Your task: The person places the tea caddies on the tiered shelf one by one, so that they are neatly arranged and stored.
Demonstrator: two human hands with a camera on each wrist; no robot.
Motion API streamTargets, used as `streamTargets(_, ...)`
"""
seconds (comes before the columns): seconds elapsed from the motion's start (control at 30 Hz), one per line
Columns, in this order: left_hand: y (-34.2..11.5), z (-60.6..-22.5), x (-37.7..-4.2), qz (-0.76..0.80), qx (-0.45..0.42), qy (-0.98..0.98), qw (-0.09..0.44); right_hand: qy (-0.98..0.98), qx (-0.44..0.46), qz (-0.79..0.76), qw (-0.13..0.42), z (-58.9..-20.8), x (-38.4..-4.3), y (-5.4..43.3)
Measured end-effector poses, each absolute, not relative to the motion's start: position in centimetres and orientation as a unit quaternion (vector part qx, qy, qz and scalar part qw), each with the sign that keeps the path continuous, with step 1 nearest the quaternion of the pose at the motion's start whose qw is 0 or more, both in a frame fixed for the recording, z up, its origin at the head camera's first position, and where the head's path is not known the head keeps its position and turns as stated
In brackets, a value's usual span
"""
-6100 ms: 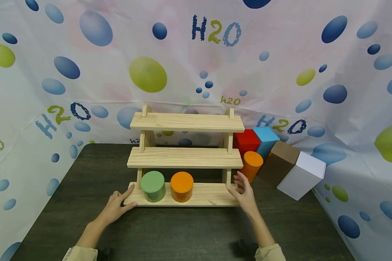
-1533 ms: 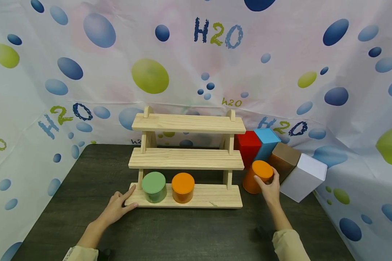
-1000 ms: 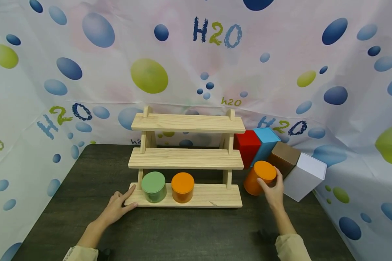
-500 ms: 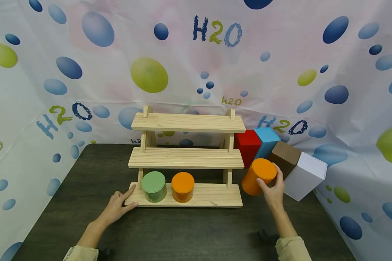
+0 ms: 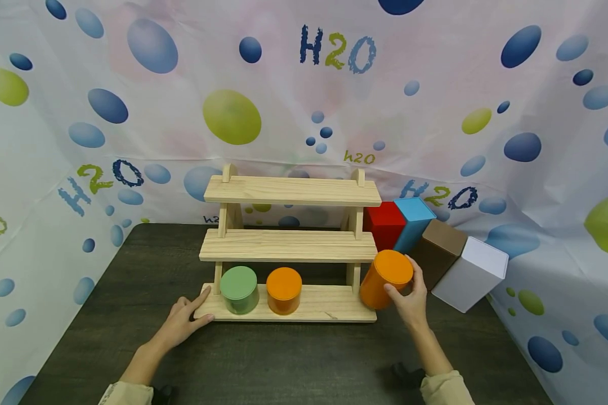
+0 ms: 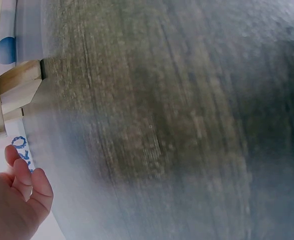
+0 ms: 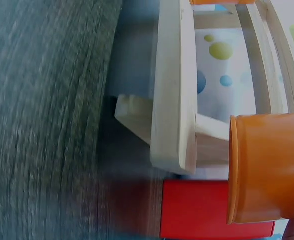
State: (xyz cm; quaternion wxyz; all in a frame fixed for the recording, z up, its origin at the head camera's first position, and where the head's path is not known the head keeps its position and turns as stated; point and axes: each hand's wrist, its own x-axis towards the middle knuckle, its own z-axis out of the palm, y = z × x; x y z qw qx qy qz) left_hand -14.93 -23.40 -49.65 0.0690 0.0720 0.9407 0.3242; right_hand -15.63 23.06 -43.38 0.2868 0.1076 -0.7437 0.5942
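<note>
So I'm at a dark wood-grain table [image 5: 263,360], and a creased white sheet [image 5: 284,79] with blue and lime-green ovals [image 5: 231,117] plus multicoloured H2O lettering [image 5: 311,46] hangs behind it and along both sides.

The right hand [image 5: 412,301] holds an orange canister [image 5: 382,284], left hand [image 5: 176,322] touching the shelf [image 5: 289,246]

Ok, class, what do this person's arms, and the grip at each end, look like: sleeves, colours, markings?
Left sleeve and right sleeve are pale cream-yellow, ending on the forearm; faint marks on the left are too small to read. Left grip and right grip are ungloved hands. A dark shape beside each forearm is too unclear to name.
</note>
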Motion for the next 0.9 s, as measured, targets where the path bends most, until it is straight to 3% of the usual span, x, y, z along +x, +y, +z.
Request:
streamTargets(0.63, -23.4, -49.8, -15.0, 0.317, 0.078, 0.944, 0.058, -0.752, 0.124, 0.603, 0.235, -45.7, -16.9, 21.6)
streamTargets(0.9, -23.4, -49.8, -14.9, 0.315, 0.077, 0.944, 0.058, -0.746, 0.158, 0.611, 0.214, -44.0, -16.0, 19.1)
